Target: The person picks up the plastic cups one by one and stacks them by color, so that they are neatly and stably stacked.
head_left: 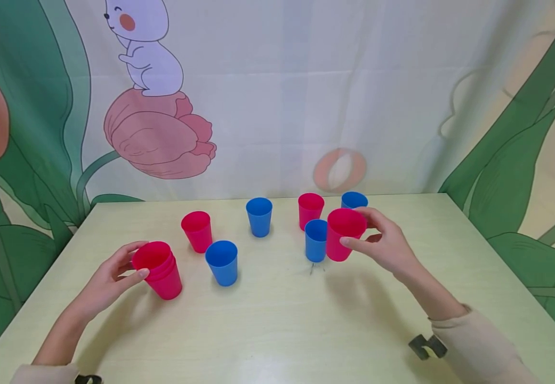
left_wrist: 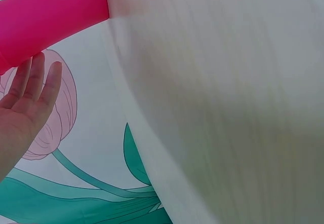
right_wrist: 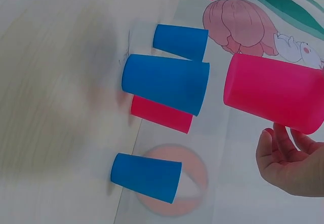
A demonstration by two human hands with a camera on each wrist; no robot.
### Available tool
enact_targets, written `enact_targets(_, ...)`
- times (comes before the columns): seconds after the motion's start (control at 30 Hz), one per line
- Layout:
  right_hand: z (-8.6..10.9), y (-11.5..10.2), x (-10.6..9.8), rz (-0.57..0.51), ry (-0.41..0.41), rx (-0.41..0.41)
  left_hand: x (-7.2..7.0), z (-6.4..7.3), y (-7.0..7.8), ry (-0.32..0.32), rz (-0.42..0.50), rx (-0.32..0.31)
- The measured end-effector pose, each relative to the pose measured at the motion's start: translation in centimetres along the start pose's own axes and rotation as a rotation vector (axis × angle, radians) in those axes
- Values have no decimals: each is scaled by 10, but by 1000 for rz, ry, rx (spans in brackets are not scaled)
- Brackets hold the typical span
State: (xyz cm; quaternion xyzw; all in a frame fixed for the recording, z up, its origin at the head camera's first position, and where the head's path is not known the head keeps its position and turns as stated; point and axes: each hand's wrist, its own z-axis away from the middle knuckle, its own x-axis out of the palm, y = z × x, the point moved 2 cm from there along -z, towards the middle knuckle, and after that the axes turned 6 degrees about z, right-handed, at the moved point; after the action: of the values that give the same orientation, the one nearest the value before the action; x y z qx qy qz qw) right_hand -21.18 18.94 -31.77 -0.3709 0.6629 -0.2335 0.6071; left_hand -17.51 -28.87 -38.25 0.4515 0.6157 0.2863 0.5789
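Observation:
My left hand (head_left: 109, 277) grips a stack of pink cups (head_left: 168, 282), one nested in another, at the left of the table. In the left wrist view, part of the pink stack (left_wrist: 50, 19) shows above the fingers; whether its base touches the tabletop I cannot tell. My right hand (head_left: 385, 242) holds a single pink cup (head_left: 339, 242) by its upper part, thumb in front. The right wrist view has that pink cup (right_wrist: 273, 92) raised off the table, mouth upward, beside a standing blue cup (right_wrist: 164, 82). In the head view it overlaps this blue cup (head_left: 315, 242).
Upright on the table (head_left: 267, 330) are a pink cup (head_left: 197, 232) and a blue cup (head_left: 222, 264) at left, a blue cup (head_left: 259, 218) mid-back, and a pink cup (head_left: 310, 210) and blue cup (head_left: 354, 199) at back right. A printed curtain (head_left: 267, 106) hangs behind.

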Motion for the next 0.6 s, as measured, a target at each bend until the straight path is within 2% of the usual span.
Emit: enact_targets(0.6,-6,-19,23,-73,-49,-41,0,0,0,0,-13,-8)
